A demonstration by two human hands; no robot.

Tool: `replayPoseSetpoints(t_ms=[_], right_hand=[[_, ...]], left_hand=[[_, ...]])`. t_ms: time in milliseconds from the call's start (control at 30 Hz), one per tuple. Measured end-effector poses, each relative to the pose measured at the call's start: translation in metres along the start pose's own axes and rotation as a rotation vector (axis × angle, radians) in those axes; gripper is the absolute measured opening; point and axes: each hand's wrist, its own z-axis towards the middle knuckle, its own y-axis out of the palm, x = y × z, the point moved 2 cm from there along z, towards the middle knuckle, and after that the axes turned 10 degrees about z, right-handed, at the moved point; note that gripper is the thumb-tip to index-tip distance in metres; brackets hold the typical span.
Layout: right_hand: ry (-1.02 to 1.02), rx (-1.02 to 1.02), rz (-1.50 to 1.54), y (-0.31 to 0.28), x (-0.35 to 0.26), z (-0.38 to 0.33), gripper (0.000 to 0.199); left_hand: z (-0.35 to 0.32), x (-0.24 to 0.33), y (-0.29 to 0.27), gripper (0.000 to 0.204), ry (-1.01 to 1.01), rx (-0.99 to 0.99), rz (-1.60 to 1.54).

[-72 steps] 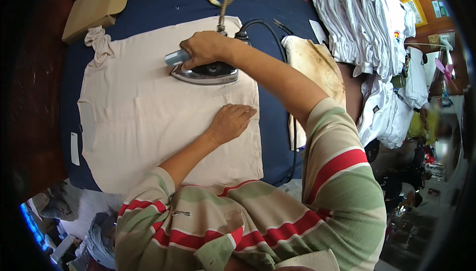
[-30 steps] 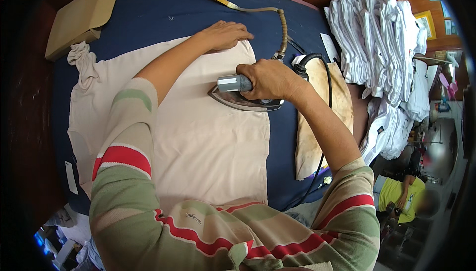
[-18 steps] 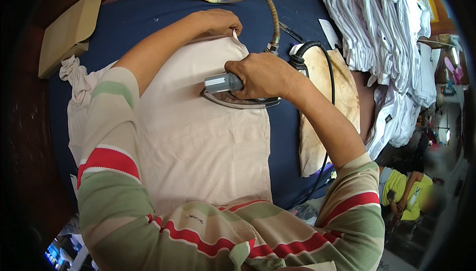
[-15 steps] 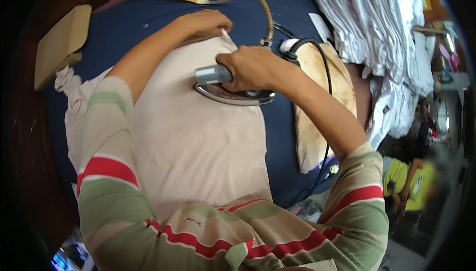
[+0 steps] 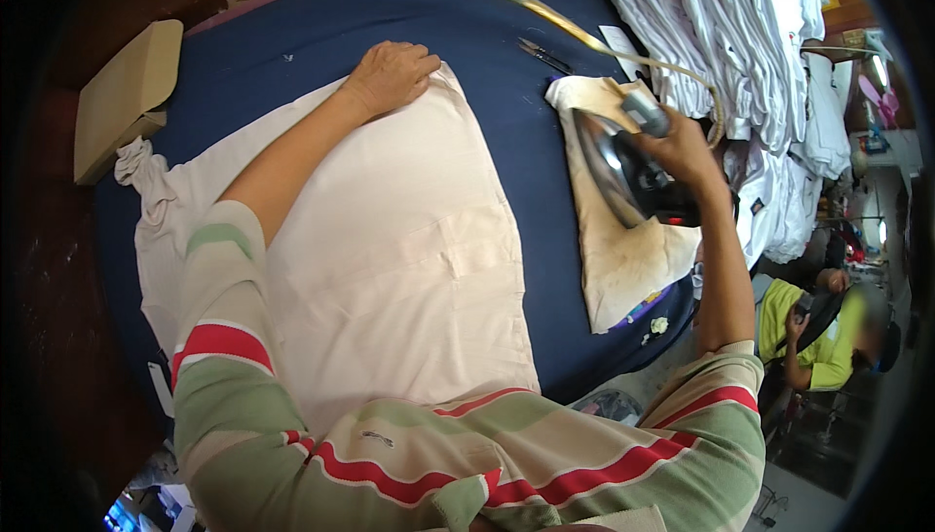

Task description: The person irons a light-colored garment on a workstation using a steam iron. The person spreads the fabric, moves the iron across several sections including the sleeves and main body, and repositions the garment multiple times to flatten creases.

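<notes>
A smooth beige cloth garment (image 5: 390,240) lies spread over the dark blue padded table cover (image 5: 526,152), bunched at its left end. At its far edge my left hand (image 5: 390,76) presses down, fingers curled in on the cloth; the fingertips are partly hidden. On the right, my right hand (image 5: 682,154) grips the handle of a steam iron (image 5: 633,177), slightly blurred. The iron is over a scorched cream pad (image 5: 609,274), its metal soleplate edge showing; whether it touches the pad I cannot tell. A pale hose runs to it from above.
White garments (image 5: 701,36) hang in a thick bunch at the far right. A cardboard box (image 5: 127,99) stands at the left edge. A dark slim tool (image 5: 545,55) lies beyond the pad. A person in a yellow top (image 5: 813,332) sits at the right.
The iron has moved right in my right hand, from the beige garment to the cream pad. The hose swung right with it. My left hand shifted slightly down and left at the garment's far edge.
</notes>
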Motion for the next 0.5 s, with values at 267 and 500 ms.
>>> replayPoseSetpoints(t_ms=[267, 500], right_hand=[[-0.030, 0.084, 0.061, -0.002, 0.018, 0.013, 0.053], [-0.069, 0.091, 0.066, -0.002, 0.022, 0.016, 0.052]], left_hand=[[0.002, 0.011, -0.009, 0.015, -0.762, -0.356, -0.361], [0.017, 0.009, 0.010, 0.016, -0.620, -0.329, -0.051]])
